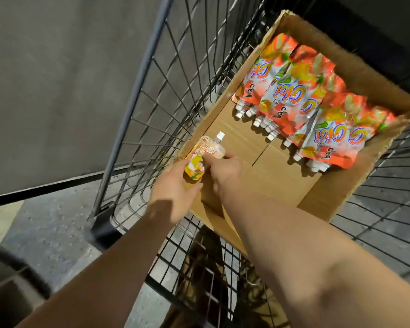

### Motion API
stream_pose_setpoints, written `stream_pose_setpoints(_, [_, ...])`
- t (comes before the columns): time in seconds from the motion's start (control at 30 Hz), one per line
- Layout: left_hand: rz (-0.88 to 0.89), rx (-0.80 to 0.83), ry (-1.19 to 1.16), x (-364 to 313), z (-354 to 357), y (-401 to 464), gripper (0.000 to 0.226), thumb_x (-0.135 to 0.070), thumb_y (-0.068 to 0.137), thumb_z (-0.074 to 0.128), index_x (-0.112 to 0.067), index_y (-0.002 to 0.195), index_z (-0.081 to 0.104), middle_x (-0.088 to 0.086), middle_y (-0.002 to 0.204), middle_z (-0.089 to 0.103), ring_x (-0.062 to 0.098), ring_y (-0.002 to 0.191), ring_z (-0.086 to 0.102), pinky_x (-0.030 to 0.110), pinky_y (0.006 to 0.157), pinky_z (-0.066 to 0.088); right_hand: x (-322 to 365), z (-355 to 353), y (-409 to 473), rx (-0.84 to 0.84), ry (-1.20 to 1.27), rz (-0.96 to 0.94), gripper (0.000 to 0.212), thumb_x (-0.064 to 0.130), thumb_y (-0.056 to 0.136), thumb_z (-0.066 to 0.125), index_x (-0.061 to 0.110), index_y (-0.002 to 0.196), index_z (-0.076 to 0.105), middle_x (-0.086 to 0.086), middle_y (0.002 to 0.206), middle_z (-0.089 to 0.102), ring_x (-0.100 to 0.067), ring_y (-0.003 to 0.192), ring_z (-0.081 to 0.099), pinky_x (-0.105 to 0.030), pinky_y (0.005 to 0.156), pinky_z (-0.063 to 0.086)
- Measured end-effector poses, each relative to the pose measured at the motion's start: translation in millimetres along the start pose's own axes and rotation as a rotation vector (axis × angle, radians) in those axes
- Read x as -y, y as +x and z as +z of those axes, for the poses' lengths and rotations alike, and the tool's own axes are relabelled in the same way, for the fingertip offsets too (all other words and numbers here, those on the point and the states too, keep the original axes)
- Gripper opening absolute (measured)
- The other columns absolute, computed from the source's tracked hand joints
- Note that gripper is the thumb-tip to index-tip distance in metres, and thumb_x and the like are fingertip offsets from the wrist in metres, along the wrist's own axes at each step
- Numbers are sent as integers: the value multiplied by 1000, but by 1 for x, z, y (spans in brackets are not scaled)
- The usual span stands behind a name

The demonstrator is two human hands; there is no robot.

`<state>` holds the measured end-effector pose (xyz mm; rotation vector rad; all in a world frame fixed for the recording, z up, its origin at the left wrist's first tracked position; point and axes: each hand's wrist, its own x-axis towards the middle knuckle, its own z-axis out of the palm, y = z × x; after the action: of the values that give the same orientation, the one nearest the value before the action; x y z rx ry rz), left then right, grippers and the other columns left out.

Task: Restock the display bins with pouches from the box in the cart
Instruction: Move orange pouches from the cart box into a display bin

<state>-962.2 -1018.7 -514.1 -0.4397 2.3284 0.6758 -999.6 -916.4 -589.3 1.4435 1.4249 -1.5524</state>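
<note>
I am holding a small yellow pouch (pixel 205 157) with both hands at the centre of the frame, over the near left corner of the cardboard box (pixel 355 67). My left hand (pixel 173 190) is cupping its lower end from the left, and my right hand (pixel 225 171) is pinching its side, fingers curled round it; the fingertips themselves are tucking behind the pouch, so I am not seeing exactly how they are lying. Its white cap is pointing toward the top of the frame, and the print on it is too small for me to read.

The orange pouches (pixel 317 107) are lying overlapped in a row along the box's far side, in the upper right of the frame, caps pointing down-left. Some are hiding under their neighbours, so I cannot count them. My right forearm is covering the box's near edge.

The box is sitting in a black wire cart (pixel 166 74), which is cut off at the top and right. Something dark under the cart's mesh, at bottom centre, is too blurred to make out. Grey speckled floor (pixel 57 233) is showing at lower left, with a grey wall (pixel 57 79) filling the upper left
</note>
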Motion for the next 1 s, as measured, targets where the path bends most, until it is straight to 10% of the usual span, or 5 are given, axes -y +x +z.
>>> stream_pose_setpoints(0.3, [-34, 88, -143, -30, 0, 10, 68, -27, 85, 73, -14, 143, 40, 1, 130, 57, 17, 118, 51, 14, 77, 26, 36, -43, 1, 227, -139, -104, 21, 12, 82, 72, 12, 98, 59, -10, 87, 70, -33, 86, 67, -50, 78, 58])
stream_pose_setpoints(0.5, [-275, 432, -616, -51, 30, 33, 46, -28, 78, 80, -19, 118, 60, 2, 107, 72, 19, 98, 68, 42, 91, 55, 48, -98, -15, 288, -174, -130, 20, 11, 85, 68, 11, 105, 67, -14, 91, 71, -29, 78, 65, -56, 81, 55])
stream_pose_setpoints(0.6, [-286, 482, -644, -66, 45, 34, 23, -24, 83, 76, -20, 102, 63, 4, 102, 73, 22, 99, 69, 48, 96, 52, 53, -123, -18, -11, -176, -261, 26, 17, 88, 65, 10, 112, 58, 1, 85, 62, -11, 69, 59, -22, 58, 50])
stream_pose_setpoints(0.77, [-287, 446, -679, -82, 54, 43, 18, -21, 83, 76, -21, 95, 62, 9, 107, 71, 25, 100, 67, 45, 94, 53, 69, -164, 6, -686, -467, -530, 49, 32, 84, 68, 14, 127, 52, -5, 124, 55, -25, 120, 49, -37, 103, 39])
stream_pose_setpoints(1.0, [-249, 383, -669, -99, 59, 49, 14, -23, 84, 74, -23, 91, 63, 5, 104, 71, 22, 99, 67, 43, 93, 54, 101, -187, 35, -643, -466, -347, 79, 32, 75, 79, 20, 139, 35, -6, 137, 48, -31, 129, 43, -46, 105, 36])
